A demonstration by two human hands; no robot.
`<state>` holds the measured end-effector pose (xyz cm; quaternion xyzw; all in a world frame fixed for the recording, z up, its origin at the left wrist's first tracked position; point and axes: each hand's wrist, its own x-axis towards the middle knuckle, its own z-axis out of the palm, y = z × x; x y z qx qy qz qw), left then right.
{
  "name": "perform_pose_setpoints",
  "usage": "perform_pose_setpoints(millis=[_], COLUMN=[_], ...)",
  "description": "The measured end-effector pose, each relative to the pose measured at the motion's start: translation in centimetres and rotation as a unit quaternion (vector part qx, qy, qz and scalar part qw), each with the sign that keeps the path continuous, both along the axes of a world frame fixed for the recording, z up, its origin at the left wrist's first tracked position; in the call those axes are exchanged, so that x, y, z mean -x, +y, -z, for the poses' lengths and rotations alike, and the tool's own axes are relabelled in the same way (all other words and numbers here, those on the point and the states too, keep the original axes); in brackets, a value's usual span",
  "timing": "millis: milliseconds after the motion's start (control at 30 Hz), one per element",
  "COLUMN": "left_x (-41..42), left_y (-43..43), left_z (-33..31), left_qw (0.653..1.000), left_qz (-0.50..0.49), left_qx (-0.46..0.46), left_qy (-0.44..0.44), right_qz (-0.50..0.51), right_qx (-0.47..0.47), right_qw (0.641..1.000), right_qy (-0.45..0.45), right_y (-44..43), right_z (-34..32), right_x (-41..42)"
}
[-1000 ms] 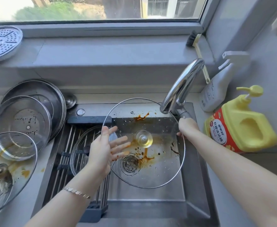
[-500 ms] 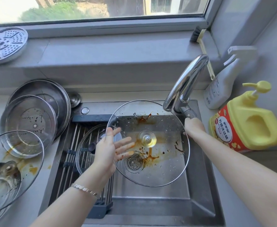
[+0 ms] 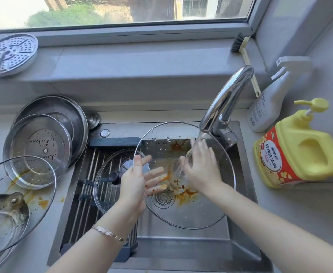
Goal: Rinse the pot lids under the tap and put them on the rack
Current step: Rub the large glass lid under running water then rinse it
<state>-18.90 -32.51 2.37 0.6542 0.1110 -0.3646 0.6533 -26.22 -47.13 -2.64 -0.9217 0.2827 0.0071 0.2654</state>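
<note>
A large glass pot lid, smeared with orange sauce, is held tilted over the sink. My left hand grips its left rim, thumb on top and fingers spread behind the glass. My right hand lies flat on the lid's inner face by the knob, fingers apart, blurred. Water runs from the chrome tap onto the lid and my right hand. A clean glass lid lies on the roll-up rack over the sink's left half.
Several dirty lids are stacked on the left counter: a steel one, a smaller one, a sauce-stained glass one. A yellow detergent jug, a white spray bottle and a brush stand right. A steamer plate sits on the sill.
My right hand left the tap handle and came onto the lid's inner face. Water now runs from the tap. My left hand keeps hold of the lid's rim.
</note>
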Motion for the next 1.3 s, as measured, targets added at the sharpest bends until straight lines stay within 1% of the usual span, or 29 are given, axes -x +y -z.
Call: perform_pose_setpoints(millis=[33,67,100,133,167,200,233,300,333,367,467,500,533,600,633,667,733,767,800,867,900,933,1033,1067,1100,1167,1200,1233,1300], left_x=[0.2,0.4,0.4,0.3,0.1,0.0,0.0,0.0,0.1,0.2,0.4,0.4,0.5,0.6,0.7,0.8,1.0,1.1,1.1,1.3,1.3,1.4,1.6,1.6,1.6,1.7,1.7,1.8,1.9], left_y=[-0.3,-0.5,-0.5,-0.4,-0.2,0.2,0.7,1.4,1.6,1.6,1.3,1.2,1.2,1.1,1.0,0.9,0.8,0.8,0.8,0.9,0.9,0.9,1.2,1.3,1.5,1.8,1.9,1.8,1.6], left_z=[0.0,-0.1,-0.1,-0.1,-0.1,-0.2,-0.2,-0.3,-0.3,-0.4,-0.5,-0.5,-0.5,-0.6,-0.6,-0.5,-0.5,-0.5,-0.5,-0.7,-0.8,-0.8,-0.7,-0.6,-0.7,-0.9,-0.9,-0.9,-0.8], left_qw=[1.000,1.000,1.000,0.999,0.999,0.999,1.000,1.000,1.000,1.000,1.000,1.000,1.000,1.000,1.000,1.000,1.000,1.000,1.000,1.000,1.000,1.000,1.000,1.000,1.000,1.000,1.000,1.000,1.000], left_qz=[-0.003,-0.008,-0.019,-0.031,-0.036,-0.031,-0.021,-0.002,0.001,0.002,-0.003,-0.004,-0.001,0.003,0.003,0.001,-0.005,-0.004,0.000,0.010,0.011,0.009,0.010,0.013,0.016,0.016,0.016,0.018,0.019], left_qx=[-0.001,-0.004,-0.005,-0.004,-0.003,-0.003,-0.003,0.000,0.001,0.002,0.007,0.008,0.009,0.011,0.010,0.007,-0.003,-0.007,-0.008,-0.002,0.000,-0.002,-0.015,-0.014,-0.010,0.000,0.003,0.003,-0.001], left_qy=[-0.004,-0.009,-0.013,-0.015,-0.013,-0.007,-0.003,-0.002,-0.003,-0.004,0.001,0.003,0.004,0.003,0.003,0.004,0.012,0.013,0.014,0.016,0.016,0.013,-0.002,-0.002,0.000,0.005,0.005,0.003,0.006], right_qz=[-0.064,-0.132,-0.205,-0.268,-0.304,-0.305,-0.274,-0.178,-0.156,-0.169,-0.286,-0.296,-0.277,-0.192,-0.182,-0.206,-0.284,-0.297,-0.282,-0.195,-0.162,-0.157,-0.241,-0.238,-0.206,-0.093,-0.063,-0.068,-0.154], right_qx=[-0.023,-0.044,-0.058,-0.056,-0.045,-0.029,-0.008,0.035,0.052,0.056,0.018,0.017,0.024,0.034,0.029,0.020,0.028,0.032,0.030,0.025,0.023,0.015,0.005,0.010,0.015,0.014,0.008,-0.001,-0.013], right_qw=[0.998,0.990,0.976,0.960,0.950,0.951,0.961,0.983,0.985,0.982,0.958,0.955,0.960,0.979,0.982,0.978,0.958,0.953,0.958,0.980,0.986,0.987,0.970,0.971,0.977,0.991,0.994,0.995,0.987], right_qy=[-0.004,-0.027,-0.046,-0.054,-0.053,-0.042,-0.018,0.042,0.059,0.060,0.020,0.019,0.029,0.051,0.048,0.024,-0.041,-0.052,-0.037,0.010,0.020,0.021,0.020,0.028,0.051,0.092,0.094,0.080,0.043], right_y=[1.8,3.6,5.2,6.2,6.4,5.8,4.6,2.0,1.5,1.8,4.0,3.9,3.2,1.7,1.9,2.7,4.7,4.9,4.5,3.0,2.8,3.2,5.3,4.9,4.0,1.9,1.6,2.1,4.2], right_z=[-0.3,-0.7,-0.9,-1.0,-0.9,-0.7,-0.5,-0.1,-0.1,-0.3,-1.1,-1.3,-1.3,-1.3,-1.5,-1.6,-1.5,-1.6,-1.7,-1.9,-2.2,-2.3,-2.3,-2.2,-2.1,-1.8,-1.8,-1.9,-2.0], right_x=[0.0,0.1,0.4,0.9,1.3,1.5,1.4,1.4,1.3,1.3,1.4,1.5,1.4,1.3,1.3,1.2,1.0,0.8,0.4,-0.4,-0.6,-0.8,-0.7,-0.6,-0.6,-0.5,-0.4,-0.2,0.2])
